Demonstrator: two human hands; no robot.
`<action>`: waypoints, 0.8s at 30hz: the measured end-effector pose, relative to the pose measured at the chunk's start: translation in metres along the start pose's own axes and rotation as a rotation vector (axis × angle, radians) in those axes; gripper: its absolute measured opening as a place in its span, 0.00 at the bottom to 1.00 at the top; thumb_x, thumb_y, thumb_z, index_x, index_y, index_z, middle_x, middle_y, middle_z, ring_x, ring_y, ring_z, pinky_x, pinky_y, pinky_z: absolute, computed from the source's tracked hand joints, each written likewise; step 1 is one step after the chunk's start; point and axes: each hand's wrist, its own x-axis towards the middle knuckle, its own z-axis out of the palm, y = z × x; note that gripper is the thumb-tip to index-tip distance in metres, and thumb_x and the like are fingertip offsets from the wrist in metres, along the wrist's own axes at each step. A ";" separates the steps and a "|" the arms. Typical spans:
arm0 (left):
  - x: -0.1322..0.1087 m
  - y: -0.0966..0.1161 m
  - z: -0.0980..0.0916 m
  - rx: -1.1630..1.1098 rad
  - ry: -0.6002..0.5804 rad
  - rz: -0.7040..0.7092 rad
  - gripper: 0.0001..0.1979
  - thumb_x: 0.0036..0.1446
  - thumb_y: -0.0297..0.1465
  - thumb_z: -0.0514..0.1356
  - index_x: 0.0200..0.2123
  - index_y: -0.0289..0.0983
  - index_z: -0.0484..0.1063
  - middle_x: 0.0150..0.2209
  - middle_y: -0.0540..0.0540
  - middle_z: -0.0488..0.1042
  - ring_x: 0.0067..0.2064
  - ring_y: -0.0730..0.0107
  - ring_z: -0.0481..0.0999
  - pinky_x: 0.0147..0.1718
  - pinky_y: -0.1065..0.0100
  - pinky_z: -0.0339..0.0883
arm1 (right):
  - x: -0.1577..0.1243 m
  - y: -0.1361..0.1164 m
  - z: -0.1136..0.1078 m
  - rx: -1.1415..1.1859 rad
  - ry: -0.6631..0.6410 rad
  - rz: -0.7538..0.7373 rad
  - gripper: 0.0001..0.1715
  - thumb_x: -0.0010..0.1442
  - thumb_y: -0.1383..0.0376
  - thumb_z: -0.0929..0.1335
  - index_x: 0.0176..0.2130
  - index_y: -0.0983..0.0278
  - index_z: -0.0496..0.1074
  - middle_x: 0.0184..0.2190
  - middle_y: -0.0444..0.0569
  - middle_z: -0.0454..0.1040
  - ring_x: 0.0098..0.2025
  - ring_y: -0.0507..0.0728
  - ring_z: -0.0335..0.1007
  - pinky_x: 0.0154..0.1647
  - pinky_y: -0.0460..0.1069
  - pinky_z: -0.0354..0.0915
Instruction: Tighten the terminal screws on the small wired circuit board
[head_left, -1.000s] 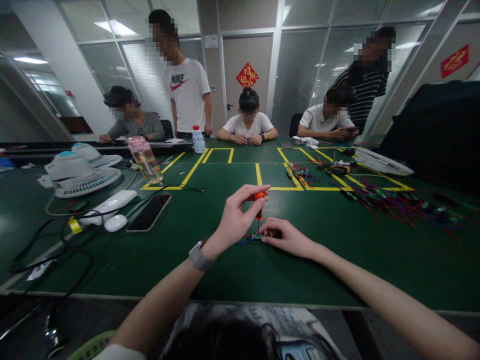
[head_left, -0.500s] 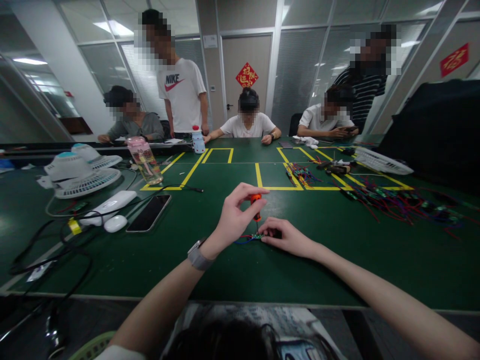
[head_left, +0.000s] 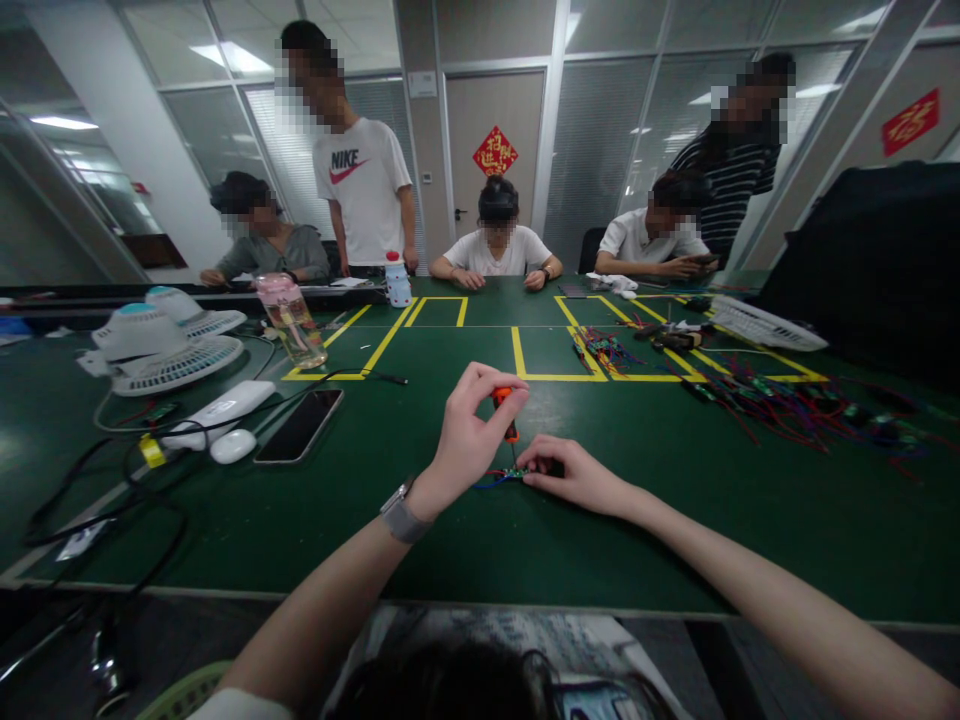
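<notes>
Circuit board [head_left: 516, 474] lies on green table [head_left: 487, 560] beneath screwdriver [head_left: 511, 433]; likely light, stiff, fragile, best held by edges. Left hand [head_left: 476, 425]: fingers curled round screwdriver handle. Right hand [head_left: 568, 474]: thumb and fingertips nearly together, pinching board's end.

I've room on desk [head_left: 667, 440] btwn my R hand [head_left: 574, 477] & wired circuit boards [head_left: 796, 388]; L side, smartphone [head_left: 300, 427], water bottle [head_left: 291, 318] & black cables [head_left: 185, 525] block me.

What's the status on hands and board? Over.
Left hand gripping orange screwdriver, shaft down at circuit board. Right hand holding board's right end. Phone lying off to the left.
</notes>
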 end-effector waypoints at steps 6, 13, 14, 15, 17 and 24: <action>-0.001 0.002 0.002 -0.197 -0.144 -0.050 0.15 0.66 0.29 0.52 0.53 0.39 0.71 0.47 0.43 0.74 0.46 0.68 0.75 0.47 0.65 0.68 | 0.000 -0.001 0.002 -0.022 0.029 -0.004 0.08 0.58 0.65 0.70 0.39 0.65 0.76 0.31 0.46 0.70 0.31 0.52 0.66 0.33 0.47 0.64; -0.001 0.001 0.001 0.057 -0.018 0.014 0.09 0.62 0.30 0.58 0.42 0.39 0.77 0.39 0.46 0.70 0.42 0.69 0.72 0.43 0.68 0.66 | 0.002 0.002 0.010 -0.082 0.110 0.021 0.07 0.53 0.65 0.74 0.34 0.66 0.78 0.29 0.46 0.70 0.28 0.52 0.66 0.30 0.46 0.63; -0.002 0.001 0.001 0.056 -0.036 0.016 0.11 0.64 0.30 0.55 0.46 0.40 0.76 0.41 0.45 0.70 0.44 0.69 0.72 0.45 0.67 0.66 | 0.002 0.001 0.010 -0.087 0.119 0.027 0.06 0.53 0.66 0.74 0.34 0.66 0.78 0.28 0.46 0.70 0.28 0.52 0.66 0.29 0.46 0.62; -0.002 0.000 0.001 0.025 -0.061 0.014 0.14 0.66 0.29 0.52 0.50 0.41 0.74 0.44 0.44 0.71 0.46 0.68 0.72 0.47 0.66 0.66 | 0.002 0.001 0.011 -0.091 0.127 0.032 0.06 0.52 0.66 0.74 0.33 0.66 0.78 0.28 0.46 0.70 0.28 0.52 0.66 0.29 0.46 0.62; -0.003 0.000 0.002 -0.085 -0.121 -0.007 0.17 0.67 0.29 0.50 0.56 0.41 0.69 0.48 0.44 0.72 0.48 0.68 0.73 0.49 0.66 0.66 | 0.003 0.000 0.011 -0.091 0.139 0.040 0.05 0.52 0.66 0.74 0.32 0.66 0.79 0.27 0.46 0.71 0.27 0.52 0.66 0.29 0.46 0.62; -0.001 -0.002 0.003 -0.002 -0.025 -0.019 0.09 0.60 0.32 0.60 0.43 0.39 0.77 0.38 0.47 0.71 0.40 0.71 0.72 0.42 0.69 0.67 | 0.003 -0.001 0.011 -0.076 0.140 0.060 0.04 0.52 0.66 0.74 0.31 0.66 0.79 0.27 0.47 0.72 0.27 0.52 0.66 0.28 0.46 0.62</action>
